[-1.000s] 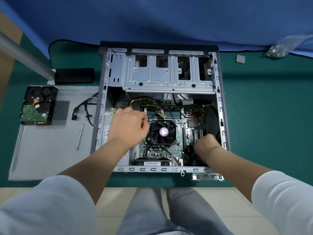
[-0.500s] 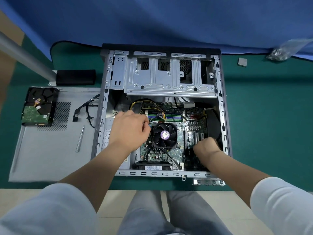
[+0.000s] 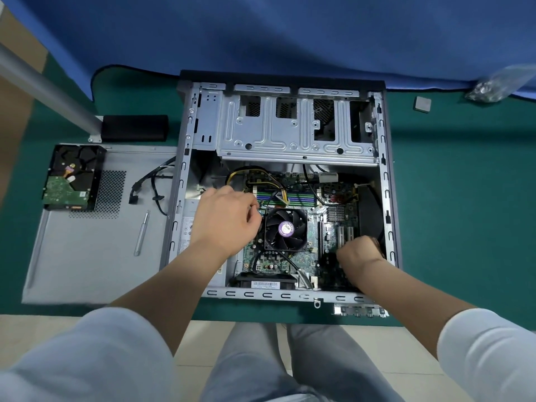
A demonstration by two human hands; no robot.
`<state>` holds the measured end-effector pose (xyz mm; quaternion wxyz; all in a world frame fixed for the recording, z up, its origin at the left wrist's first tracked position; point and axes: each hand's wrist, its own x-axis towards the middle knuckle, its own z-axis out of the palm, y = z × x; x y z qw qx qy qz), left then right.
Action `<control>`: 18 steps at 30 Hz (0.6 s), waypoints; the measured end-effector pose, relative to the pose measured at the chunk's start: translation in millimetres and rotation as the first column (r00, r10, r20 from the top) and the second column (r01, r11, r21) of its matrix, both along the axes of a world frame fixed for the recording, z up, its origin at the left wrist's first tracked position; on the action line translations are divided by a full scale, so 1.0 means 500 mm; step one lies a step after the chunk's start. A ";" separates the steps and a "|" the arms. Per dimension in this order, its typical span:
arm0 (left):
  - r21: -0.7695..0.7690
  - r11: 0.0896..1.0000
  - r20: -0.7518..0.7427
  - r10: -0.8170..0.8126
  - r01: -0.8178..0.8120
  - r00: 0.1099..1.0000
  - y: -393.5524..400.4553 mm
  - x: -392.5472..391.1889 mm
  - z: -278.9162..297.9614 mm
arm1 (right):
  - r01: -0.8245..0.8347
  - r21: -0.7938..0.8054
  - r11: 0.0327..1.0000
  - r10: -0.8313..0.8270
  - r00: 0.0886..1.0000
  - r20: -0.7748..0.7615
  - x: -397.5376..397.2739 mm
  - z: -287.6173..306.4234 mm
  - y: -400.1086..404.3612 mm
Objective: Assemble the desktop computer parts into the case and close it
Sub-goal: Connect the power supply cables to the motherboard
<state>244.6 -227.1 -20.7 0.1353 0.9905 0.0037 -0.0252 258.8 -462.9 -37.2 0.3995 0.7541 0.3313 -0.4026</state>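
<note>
barcode label [image 3: 264, 284], fan sticker [image 3: 286, 228], print too small to read

Hard drive [image 3: 71, 178] on side panel [image 3: 87, 262], left of case [image 3: 185, 175]

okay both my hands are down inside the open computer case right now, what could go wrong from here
1. Your left hand sits right beside the CPU fan and the yellow and black cables; a slip could snag a cable or bump the fan blades.
2. Your right hand is low by the expansion slots, close to the case wall, whose metal edge might scrape it.
3. The hard drive lies loose on the side panel, so an elbow could knock it.
</note>
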 end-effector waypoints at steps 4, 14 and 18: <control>0.004 1.000 0.016 0.000 0.000 1.000 0.000 0.001 -0.001 | -0.020 -0.015 1.000 0.019 1.000 -0.009 0.001 0.004 0.002; 0.010 1.000 0.020 -0.004 0.004 1.000 0.000 0.000 -0.003 | 0.046 0.007 0.999 -0.046 0.999 -0.009 0.007 0.003 0.002; 0.015 1.000 0.014 -0.005 0.005 1.000 0.000 0.000 -0.002 | 0.045 0.008 0.999 -0.045 0.999 0.019 0.005 0.000 0.002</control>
